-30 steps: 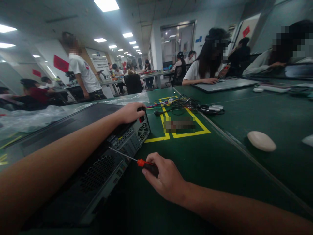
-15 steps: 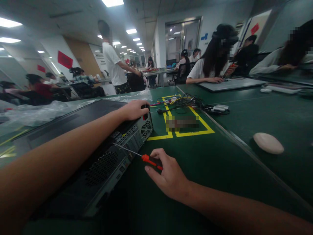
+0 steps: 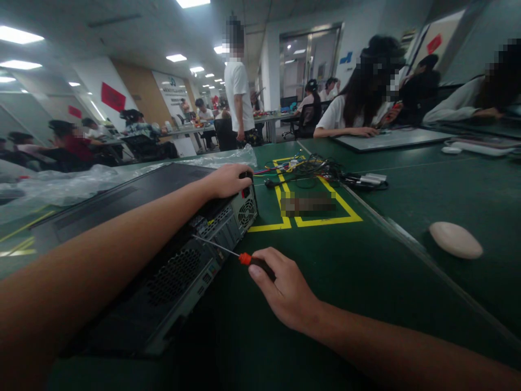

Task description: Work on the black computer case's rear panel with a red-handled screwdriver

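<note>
A dark computer case [image 3: 175, 277] lies on the green table, its metal back panel with vents and ports facing right. My left hand [image 3: 230, 182] lies over its far top corner, fingers curled around the edge. My left forearm stretches across the top and covers part of it. In my right hand [image 3: 288, 290] is a screwdriver [image 3: 245, 258] with an orange and black handle, thumb and fingers closed on it. Its thin shaft points left to the back panel, near the slot covers. Whether the tip sits in a screw is too small to tell.
Beyond the case lies a tangle of cables [image 3: 321, 167] by yellow tape [image 3: 329, 221] and a blurred-out object [image 3: 308, 204]. A pale oval object [image 3: 456, 239] sits at right. Clear plastic wrap [image 3: 77, 184] is behind the case. A co-worker [image 3: 362, 98] sits across the table.
My right thumb has come down onto the screwdriver handle, which has turned a little. My left hand keeps its place on the case. A standing person in the background has moved right.
</note>
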`<action>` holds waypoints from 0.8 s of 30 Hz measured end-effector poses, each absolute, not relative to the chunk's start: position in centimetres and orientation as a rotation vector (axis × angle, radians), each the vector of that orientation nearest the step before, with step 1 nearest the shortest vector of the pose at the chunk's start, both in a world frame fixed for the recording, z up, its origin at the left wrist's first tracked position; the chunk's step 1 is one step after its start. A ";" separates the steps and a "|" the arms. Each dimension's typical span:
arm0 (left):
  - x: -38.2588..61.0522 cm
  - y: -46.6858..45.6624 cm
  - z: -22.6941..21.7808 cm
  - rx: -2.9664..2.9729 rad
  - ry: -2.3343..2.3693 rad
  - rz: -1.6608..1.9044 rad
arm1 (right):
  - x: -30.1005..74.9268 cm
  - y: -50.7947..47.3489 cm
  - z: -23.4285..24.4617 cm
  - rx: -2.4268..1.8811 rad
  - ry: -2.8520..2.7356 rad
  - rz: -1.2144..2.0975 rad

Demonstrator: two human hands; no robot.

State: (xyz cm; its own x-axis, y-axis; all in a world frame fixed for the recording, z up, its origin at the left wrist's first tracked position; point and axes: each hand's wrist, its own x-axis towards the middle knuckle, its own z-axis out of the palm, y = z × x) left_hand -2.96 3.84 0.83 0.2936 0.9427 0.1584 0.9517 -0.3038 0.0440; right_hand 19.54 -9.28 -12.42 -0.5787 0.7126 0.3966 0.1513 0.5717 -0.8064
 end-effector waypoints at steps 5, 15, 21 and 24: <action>-3.0 3.8 0.8 -2.457 -1.850 -0.237 | 19.5 -9.4 -12.4 -0.667 -2.049 1.015; -2.9 3.7 0.8 -2.445 -1.844 -0.205 | 19.2 -9.5 -12.9 -0.708 -2.017 1.013; -3.1 3.9 0.8 -2.430 -1.852 -0.140 | 19.4 -9.4 -12.7 -0.736 -2.059 0.989; -3.1 3.9 0.8 -2.402 -1.880 -0.129 | 19.5 -9.4 -12.4 -0.727 -2.076 0.984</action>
